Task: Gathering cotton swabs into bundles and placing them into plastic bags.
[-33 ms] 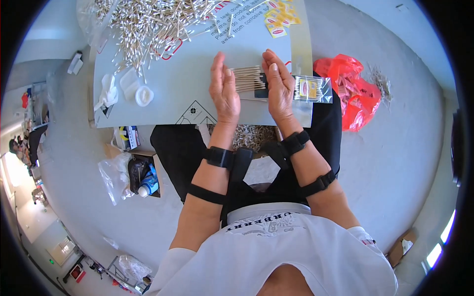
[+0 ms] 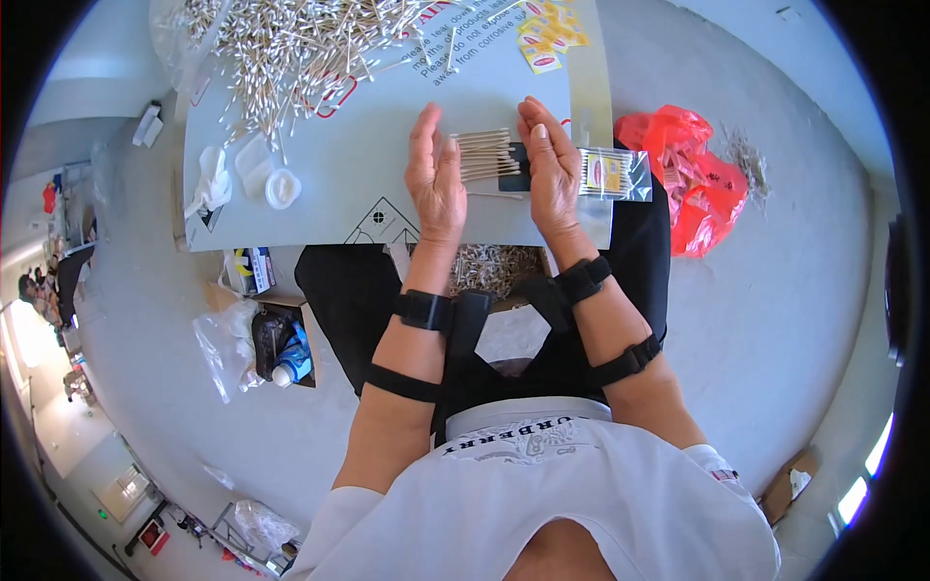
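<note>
My left hand (image 2: 438, 184) is open, held on edge with its fingers stretched out, at the left end of a flat row of cotton swabs (image 2: 484, 155). My right hand (image 2: 554, 169), also open with straight fingers, faces it from the right side. The swabs lie side by side on the table between my palms, and their right ends reach a small black piece (image 2: 513, 169) partly hidden by my right hand. Just beyond that hand rests a clear bag (image 2: 635, 177) holding swabs and a yellow card, over the table's right edge.
Loose swabs (image 2: 291, 58) are heaped at the table's far left. Yellow cards (image 2: 544, 60) lie far right; a round white container (image 2: 282, 189) is at left. A red plastic bag (image 2: 693, 194) stands right of the table, an open box (image 2: 291, 339) on the floor at left.
My left hand has shifted slightly left and my right hand slightly right, so the gap between them is a little wider. The swabs have stayed in place.
</note>
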The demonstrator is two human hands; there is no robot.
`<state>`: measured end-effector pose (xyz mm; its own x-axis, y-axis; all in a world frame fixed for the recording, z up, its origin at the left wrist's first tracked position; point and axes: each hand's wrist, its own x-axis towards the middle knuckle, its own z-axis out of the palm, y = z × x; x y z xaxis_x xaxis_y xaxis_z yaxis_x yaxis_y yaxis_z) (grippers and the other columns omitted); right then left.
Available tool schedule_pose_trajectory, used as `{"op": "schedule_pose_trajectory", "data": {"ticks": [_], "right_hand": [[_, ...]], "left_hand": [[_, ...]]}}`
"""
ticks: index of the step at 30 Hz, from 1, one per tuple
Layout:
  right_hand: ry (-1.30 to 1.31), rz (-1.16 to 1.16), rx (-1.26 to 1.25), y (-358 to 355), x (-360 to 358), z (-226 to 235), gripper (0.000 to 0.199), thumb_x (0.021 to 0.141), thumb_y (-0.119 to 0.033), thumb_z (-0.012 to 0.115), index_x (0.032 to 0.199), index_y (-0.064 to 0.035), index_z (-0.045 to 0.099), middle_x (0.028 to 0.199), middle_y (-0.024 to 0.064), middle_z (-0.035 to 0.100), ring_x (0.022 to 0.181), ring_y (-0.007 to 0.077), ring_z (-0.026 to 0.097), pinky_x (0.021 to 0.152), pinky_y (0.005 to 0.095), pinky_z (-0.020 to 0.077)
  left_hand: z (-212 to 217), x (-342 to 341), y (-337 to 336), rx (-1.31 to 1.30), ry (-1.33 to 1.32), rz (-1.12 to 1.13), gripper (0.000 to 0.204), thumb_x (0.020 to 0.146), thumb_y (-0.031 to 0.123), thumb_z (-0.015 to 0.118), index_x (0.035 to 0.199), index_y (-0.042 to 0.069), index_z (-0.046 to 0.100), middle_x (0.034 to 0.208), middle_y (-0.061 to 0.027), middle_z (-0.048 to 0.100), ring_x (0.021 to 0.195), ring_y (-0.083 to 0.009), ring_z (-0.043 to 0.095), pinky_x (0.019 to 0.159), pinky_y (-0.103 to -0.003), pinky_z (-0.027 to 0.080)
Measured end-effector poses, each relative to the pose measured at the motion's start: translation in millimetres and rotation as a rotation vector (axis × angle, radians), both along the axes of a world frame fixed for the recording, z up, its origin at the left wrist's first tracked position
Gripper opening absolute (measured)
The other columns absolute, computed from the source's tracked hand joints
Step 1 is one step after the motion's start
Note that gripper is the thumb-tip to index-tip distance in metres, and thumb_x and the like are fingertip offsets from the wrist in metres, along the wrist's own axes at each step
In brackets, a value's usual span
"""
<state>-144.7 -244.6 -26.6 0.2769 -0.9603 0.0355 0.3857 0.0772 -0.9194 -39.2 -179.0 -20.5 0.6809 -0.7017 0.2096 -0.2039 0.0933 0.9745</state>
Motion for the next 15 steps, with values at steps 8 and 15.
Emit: {"op": "schedule_pose_trajectory", "data": {"ticks": [8, 15], "right_hand": [[0.179, -0.019, -0.094, -3, -15, -4, 0.023, 0.099, -0.01, 0.05, 0.114, 0.0044, 0.06, 0.126, 0.0129, 0.057, 0.118, 0.0193, 0.051, 0.101, 0.0288, 0.0391], [0.159, -0.021, -0.097, -3, -15, -5, 0.021, 0.097, -0.009, 0.051, 0.11, 0.0043, 0.061, 0.125, 0.0132, 0.057, 0.115, 0.0203, 0.052, 0.1, 0.0293, 0.039]], "left_hand": [[23, 23, 2, 0.356, -0.85, -0.143, 0.02, 0.068, -0.001, 0.071, 0.084, 0.008, 0.065, 0.094, -0.0048, 0.056, 0.096, -0.0258, 0.052, 0.082, -0.038, 0.041], [24, 30, -7, 0.381, -0.936, -0.194, 0.014, 0.07, 0.001, 0.07, 0.08, 0.008, 0.062, 0.091, -0.0034, 0.056, 0.095, -0.0261, 0.052, 0.083, -0.039, 0.04]]}}
